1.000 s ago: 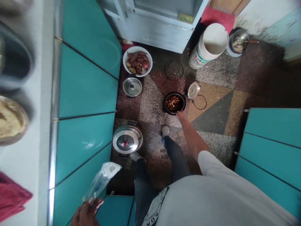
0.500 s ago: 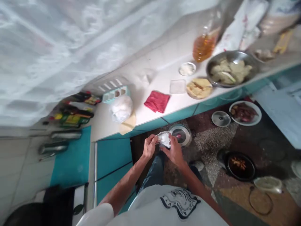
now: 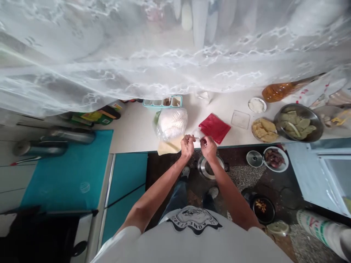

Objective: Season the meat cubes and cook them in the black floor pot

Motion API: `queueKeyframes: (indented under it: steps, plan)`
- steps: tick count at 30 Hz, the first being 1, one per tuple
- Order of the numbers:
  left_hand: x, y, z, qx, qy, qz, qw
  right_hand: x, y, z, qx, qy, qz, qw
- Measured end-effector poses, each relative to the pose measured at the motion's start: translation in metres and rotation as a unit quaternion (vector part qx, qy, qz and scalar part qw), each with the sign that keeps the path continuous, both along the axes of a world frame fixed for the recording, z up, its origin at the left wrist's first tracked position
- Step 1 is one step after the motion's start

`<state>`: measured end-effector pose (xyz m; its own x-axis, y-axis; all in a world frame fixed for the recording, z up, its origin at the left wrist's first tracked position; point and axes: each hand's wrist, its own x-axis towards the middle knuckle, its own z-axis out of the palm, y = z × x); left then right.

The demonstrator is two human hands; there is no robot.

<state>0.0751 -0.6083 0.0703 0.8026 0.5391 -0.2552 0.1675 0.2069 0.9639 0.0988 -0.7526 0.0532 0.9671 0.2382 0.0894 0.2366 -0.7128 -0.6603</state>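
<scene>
Over the front edge of the counter, my left hand (image 3: 188,147) and my right hand (image 3: 208,148) face each other, fingers pinched. Between the fingertips is a small whitish, see-through thing (image 3: 197,138) that looks like a thin plastic bag; my fingers hide part of it. Just behind my right hand lies a folded red cloth (image 3: 215,128). Left of my hands, a clear bag with a white net-textured bundle (image 3: 172,123) rests on the counter. A pale yellow cloth (image 3: 169,146) hangs over the edge beside my left hand.
Behind the bundle stands a seasoning box (image 3: 163,101). To the right are a clear lid (image 3: 240,119), a small white bowl (image 3: 257,105), a plate of yellow pieces (image 3: 264,130) and a metal bowl (image 3: 298,122). A lidded pot (image 3: 210,168) stands on the floor below.
Both hands have moved up and forward to the counter edge, and the white bundle they held now appears as a small thin piece. The view has turned.
</scene>
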Motion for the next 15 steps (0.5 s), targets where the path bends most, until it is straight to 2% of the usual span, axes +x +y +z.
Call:
queueKeyframes:
  steps: [3, 6, 8, 10, 12, 15]
  plan:
    - [0.014, 0.012, -0.023, -0.013, 0.087, 0.006, 0.996, 0.011, 0.013, -0.004, -0.070, 0.032, 0.012, 0.997]
    - [0.017, 0.018, -0.037, 0.002, 0.087, -0.013, 0.996, 0.018, 0.019, 0.005, -0.104, 0.013, 0.080, 0.991]
    - [0.015, 0.021, -0.040, 0.017, 0.073, -0.030, 0.997, 0.027, 0.024, 0.019, -0.156, 0.033, 0.157, 0.975]
    - [0.011, 0.027, -0.039, 0.036, 0.073, -0.057, 0.995, 0.037, 0.028, 0.033, -0.234, 0.084, 0.207, 0.946]
    - [0.008, 0.037, -0.038, 0.066, 0.077, -0.086, 0.991, 0.045, 0.030, 0.044, -0.300, 0.122, 0.215, 0.921]
    - [0.015, 0.058, -0.041, 0.146, 0.054, -0.137, 0.978, 0.047, 0.027, 0.055, -0.341, 0.124, 0.202, 0.910]
